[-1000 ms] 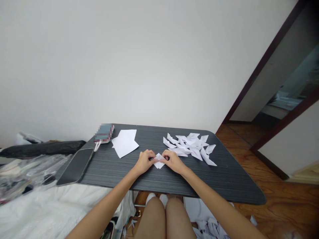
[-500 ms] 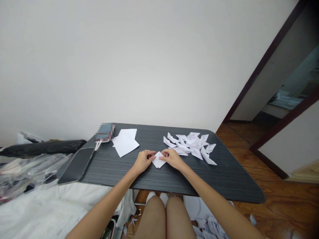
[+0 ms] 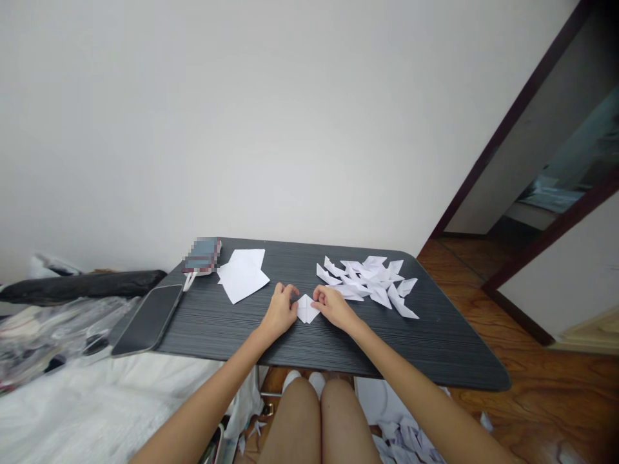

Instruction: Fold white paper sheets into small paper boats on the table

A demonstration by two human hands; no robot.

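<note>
A small white folded paper (image 3: 307, 310), diamond-shaped with creases, lies on the dark table close to its front edge. At its left corner is my left hand (image 3: 281, 310), the thumb by the edge and the other fingers lifted and curved apart from it. My right hand (image 3: 333, 305) pinches the paper's right corner between thumb and fingers. Beyond my right hand spreads a pile of folded white paper pieces (image 3: 372, 278). A few flat white sheets (image 3: 245, 277) overlap on the left, past my left hand.
A smartphone (image 3: 149, 319) lies at the table's (image 3: 217, 332) left end, below a blurred-out object (image 3: 202, 256) with a white strap. Behind stands a white wall (image 3: 300, 129). More folded papers (image 3: 406, 438) are on the floor by my legs. Plastic bags lie at left.
My left hand's fingers have lifted and spread from the paper's left side. The right hand stays at the right corner. The view has shifted slightly.
</note>
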